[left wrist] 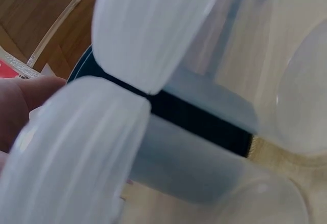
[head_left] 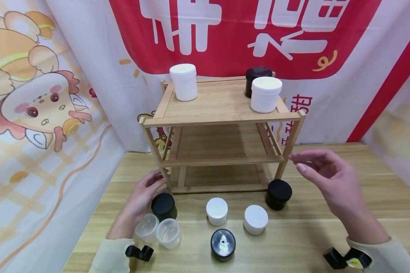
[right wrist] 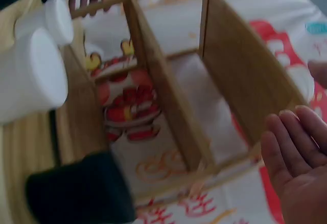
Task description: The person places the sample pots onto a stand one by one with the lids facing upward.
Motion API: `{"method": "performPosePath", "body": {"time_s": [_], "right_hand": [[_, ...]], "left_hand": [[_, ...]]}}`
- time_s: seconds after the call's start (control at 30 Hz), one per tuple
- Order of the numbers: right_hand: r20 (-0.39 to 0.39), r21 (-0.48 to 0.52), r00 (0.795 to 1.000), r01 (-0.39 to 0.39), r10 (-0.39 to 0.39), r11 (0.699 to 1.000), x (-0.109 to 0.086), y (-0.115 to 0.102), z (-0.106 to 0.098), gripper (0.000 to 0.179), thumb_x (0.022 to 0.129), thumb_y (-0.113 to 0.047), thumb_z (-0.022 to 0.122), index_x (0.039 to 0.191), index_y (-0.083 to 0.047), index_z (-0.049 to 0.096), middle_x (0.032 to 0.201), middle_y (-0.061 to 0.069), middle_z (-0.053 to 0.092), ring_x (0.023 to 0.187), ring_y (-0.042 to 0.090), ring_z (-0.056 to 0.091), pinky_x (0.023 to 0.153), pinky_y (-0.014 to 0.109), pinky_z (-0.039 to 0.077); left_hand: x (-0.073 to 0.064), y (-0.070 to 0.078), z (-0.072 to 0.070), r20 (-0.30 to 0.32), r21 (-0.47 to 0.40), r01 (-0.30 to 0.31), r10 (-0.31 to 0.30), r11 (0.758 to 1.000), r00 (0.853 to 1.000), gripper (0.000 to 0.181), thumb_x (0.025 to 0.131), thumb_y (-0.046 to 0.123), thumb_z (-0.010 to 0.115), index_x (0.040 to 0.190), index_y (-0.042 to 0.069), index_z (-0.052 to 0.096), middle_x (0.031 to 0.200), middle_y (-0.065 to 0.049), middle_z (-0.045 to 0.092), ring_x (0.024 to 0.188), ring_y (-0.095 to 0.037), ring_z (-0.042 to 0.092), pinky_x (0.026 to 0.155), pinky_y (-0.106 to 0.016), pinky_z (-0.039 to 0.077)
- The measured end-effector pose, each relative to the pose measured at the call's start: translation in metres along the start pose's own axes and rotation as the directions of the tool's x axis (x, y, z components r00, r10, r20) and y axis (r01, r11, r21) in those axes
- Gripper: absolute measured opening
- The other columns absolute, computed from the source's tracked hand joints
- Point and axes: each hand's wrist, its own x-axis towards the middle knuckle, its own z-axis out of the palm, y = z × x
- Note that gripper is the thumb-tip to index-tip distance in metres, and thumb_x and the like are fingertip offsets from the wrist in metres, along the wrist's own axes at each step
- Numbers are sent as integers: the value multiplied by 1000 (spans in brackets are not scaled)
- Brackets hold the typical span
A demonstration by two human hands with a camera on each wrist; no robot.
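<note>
A wooden shelf rack (head_left: 225, 121) with three tiers stands in the middle of the head view. My left hand (head_left: 141, 197) reaches to its lower left front post, fingertips right at the wood, just behind a black-lidded jar (head_left: 163, 206). On the other side my right hand (head_left: 328, 174) is held beside the right front post, thumb apart from the fingers and nothing in it. In the right wrist view these fingers (right wrist: 291, 152) are fairly straight near the rack's edge. Two clear cups (head_left: 169, 233) fill much of the left wrist view, in front of the black jar (left wrist: 199, 127).
On the top tier are a white jar (head_left: 184, 82) at left, another white jar (head_left: 265, 95) and a black jar (head_left: 254, 76) at right. Before the rack stand two white jars (head_left: 216, 211), a shiny black jar (head_left: 223, 244) and a black jar (head_left: 278, 194) by the right post.
</note>
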Motion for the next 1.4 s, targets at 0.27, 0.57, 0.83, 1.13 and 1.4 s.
{"method": "performPosePath", "body": {"time_s": [0.27,0.57,0.83,1.13,1.4], "right_hand": [[83,-73,994,-64,70,995,-8,49,-31,29,101,9,66,130,11,63,124,3,79,111,11,75,92,18,63],[150,-130,978,-124,143,984,-13,78,-37,34,100,7,69,133,9,62,126,4,77,114,13,74,93,19,63],[234,-310,927,-215,293,926,-15,103,-48,45,100,-8,77,141,0,63,131,-14,72,113,7,74,91,21,64],[349,-268,883,-228,315,936,-18,123,-58,62,93,1,81,149,5,53,135,-11,70,118,8,72,99,21,62],[382,-422,841,-211,384,882,-20,128,-61,68,90,-14,88,149,-4,55,147,19,64,123,-4,63,103,14,53]], "left_hand": [[-2,5,0,2,8,-19,19,1000,1000,55,113,21,59,162,4,42,155,-20,47,135,-22,55,115,-37,57],[-5,5,-4,4,18,-22,22,1000,1000,54,113,22,58,162,5,43,157,-20,48,134,-19,56,116,-38,57],[-7,4,-6,25,29,-10,9,1000,1000,56,114,25,57,163,6,42,161,-20,45,144,-29,51,118,-39,55],[-4,2,-3,33,24,-13,13,1000,999,57,113,26,58,164,6,41,161,-21,45,147,-33,49,117,-38,56],[-5,4,-3,62,100,-28,22,995,998,65,112,34,59,166,8,36,162,-20,44,150,-35,45,126,-50,46]]}}
